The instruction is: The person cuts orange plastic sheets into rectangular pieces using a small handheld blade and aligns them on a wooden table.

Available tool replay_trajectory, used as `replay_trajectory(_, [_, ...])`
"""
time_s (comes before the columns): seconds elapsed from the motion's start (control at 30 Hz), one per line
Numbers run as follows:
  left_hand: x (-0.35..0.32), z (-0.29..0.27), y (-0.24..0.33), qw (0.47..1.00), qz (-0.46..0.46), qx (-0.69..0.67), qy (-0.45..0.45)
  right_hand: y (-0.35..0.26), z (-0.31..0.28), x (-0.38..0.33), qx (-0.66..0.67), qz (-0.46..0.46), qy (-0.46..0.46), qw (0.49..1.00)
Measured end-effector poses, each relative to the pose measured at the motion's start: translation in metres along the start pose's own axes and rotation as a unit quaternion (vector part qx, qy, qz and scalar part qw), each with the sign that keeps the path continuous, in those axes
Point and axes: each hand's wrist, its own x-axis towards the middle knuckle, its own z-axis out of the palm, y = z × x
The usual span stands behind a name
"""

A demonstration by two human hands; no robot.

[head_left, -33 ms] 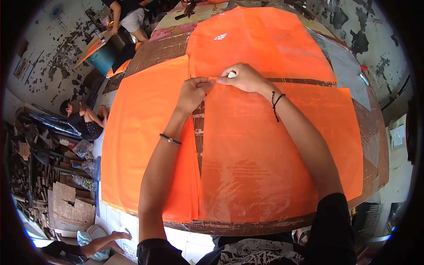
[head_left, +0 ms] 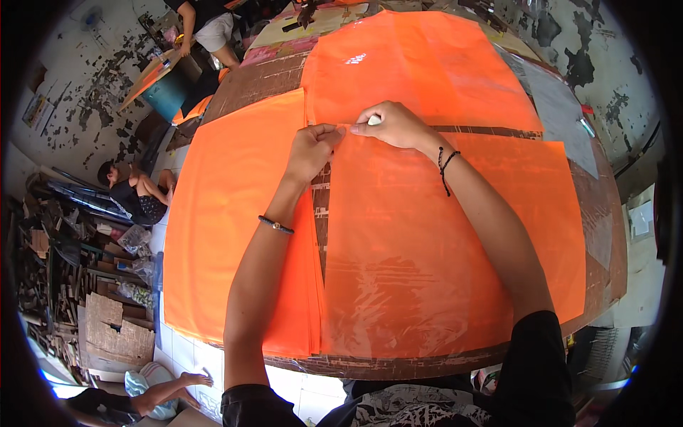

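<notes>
Left grip [head_left: 311,151] and right grip [head_left: 398,127] pinch the far-left corner of a glossy orange sheet [head_left: 405,242] spread on the bench [head_left: 260,85]; likely light, limp and slippery (probably crease-prone), it suits holding by 2 corners.

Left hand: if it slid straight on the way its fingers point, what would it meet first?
Probably the right hand, whose fingertips face the left hand near a far corner of the shiny orange sheet. Exact depth is hard to judge from this one view.
</notes>
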Motion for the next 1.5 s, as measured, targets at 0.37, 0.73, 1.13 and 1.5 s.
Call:
replay_trajectory(0.37, [0.002, -0.005, 0.001, 0.998, 0.016, 0.056, -0.011, -0.005, 0.001, -0.002, -0.001, 0.012, 0.016, 1.0])
replay_trajectory(0.73, [-0.008, -0.004, 0.0, 0.999, -0.015, -0.014, -0.029, -0.013, 0.002, -0.011, -0.002, -0.004, 0.025, 1.0])
replay_trajectory(1.13, [-0.015, -0.01, 0.032, 0.979, -0.058, 0.18, -0.079, -0.002, 0.002, -0.002, 0.009, -0.008, 0.031, 0.999])
replay_trajectory(1.5, [-0.142, -0.018, 0.037, 0.954, -0.201, 0.134, -0.178, 0.022, -0.001, 0.012, 0.074, -0.023, 0.035, 0.996])
